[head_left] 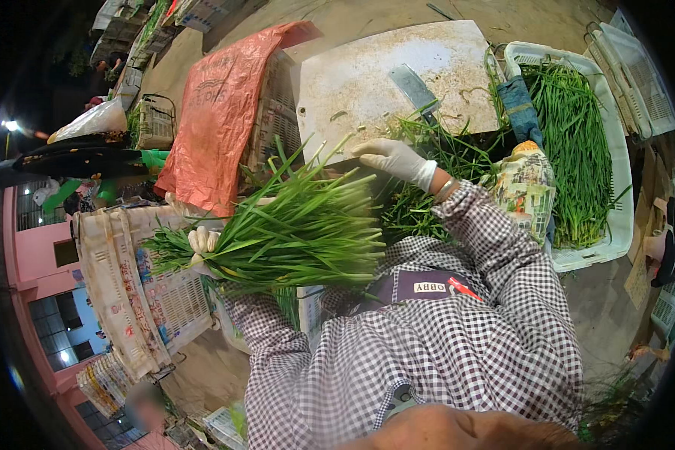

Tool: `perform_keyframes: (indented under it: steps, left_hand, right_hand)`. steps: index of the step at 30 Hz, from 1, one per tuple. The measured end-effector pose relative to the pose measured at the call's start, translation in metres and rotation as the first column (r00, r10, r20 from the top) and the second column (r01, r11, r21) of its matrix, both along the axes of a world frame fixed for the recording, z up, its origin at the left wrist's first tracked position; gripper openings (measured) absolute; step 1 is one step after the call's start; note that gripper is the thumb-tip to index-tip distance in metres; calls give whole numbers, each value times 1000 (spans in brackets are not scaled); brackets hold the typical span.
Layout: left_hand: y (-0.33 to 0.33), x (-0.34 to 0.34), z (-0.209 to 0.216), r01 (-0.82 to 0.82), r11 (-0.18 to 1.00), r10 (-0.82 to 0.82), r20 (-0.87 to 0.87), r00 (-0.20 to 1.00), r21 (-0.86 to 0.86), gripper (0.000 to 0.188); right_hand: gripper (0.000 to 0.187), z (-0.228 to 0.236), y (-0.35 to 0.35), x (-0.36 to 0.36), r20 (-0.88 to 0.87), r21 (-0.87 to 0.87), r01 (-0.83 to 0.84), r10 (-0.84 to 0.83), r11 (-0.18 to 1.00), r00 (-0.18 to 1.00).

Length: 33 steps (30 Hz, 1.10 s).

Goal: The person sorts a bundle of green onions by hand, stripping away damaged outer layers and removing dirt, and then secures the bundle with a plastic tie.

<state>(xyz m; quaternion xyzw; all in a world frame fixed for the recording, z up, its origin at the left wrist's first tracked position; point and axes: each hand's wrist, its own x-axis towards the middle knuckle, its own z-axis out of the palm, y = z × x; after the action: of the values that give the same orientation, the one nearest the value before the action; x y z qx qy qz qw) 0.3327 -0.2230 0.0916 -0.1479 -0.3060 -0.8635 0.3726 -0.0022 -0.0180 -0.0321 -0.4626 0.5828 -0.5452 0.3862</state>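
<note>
The bundle point(296, 229) of long green stalks (chives or similar) lies across the person's front, cut ends to their left, leaf tips fanning up and to the right toward the board point(367, 82). The left hand point(202, 246), in a white glove, is closed round the bundle near its cut end, fingers wrapped over the stalks. The right hand point(394, 159), also gloved in white, rests at the bundle's tip end by the near edge of the board; its fingers lie together and slightly curled over the leaves, but whether they pinch any stalk cannot be told.

Both forearms are in checked sleeves. A cleaver point(416, 91) lies flat on the pale, stained board, apart from both hands. More loose greens point(446, 150) lie just beyond the right hand, at the board's edge. To the right, a white crate point(615, 157) holds a heap of the same stalks. A patterned sleeve point(529, 187) lies against the crate's near wall. Left of the board, an orange sack point(217, 105) drapes over stacked crates. A white basket point(127, 292) stands beside the left hand.
</note>
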Motion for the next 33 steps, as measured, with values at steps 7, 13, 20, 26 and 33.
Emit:
perform_keyframes:
  steps: [7,13,20,26,33]
  left_hand:
    - [-45,4,-8,379,866,-424,-80,902,-327,17]
    - [-54,-3,7,504,742,-543,44,838,-442,18]
    - [-48,-17,21,551,681,-609,46,792,-481,11]
    - [-43,-14,19,517,725,-558,53,828,-455,11]
    - [-45,-4,22,482,725,-516,76,853,-492,10]
  right_hand:
    - [26,19,-21,12,17,-30,-315,316,949,949]
    - [23,23,-20,7,142,-7,-444,441,896,886]
    - [20,15,-9,13,402,-20,-511,475,859,783]
    - [16,5,5,38,542,143,-226,115,964,832]
    - [22,-39,31,2,-253,474,96,31,875,967]
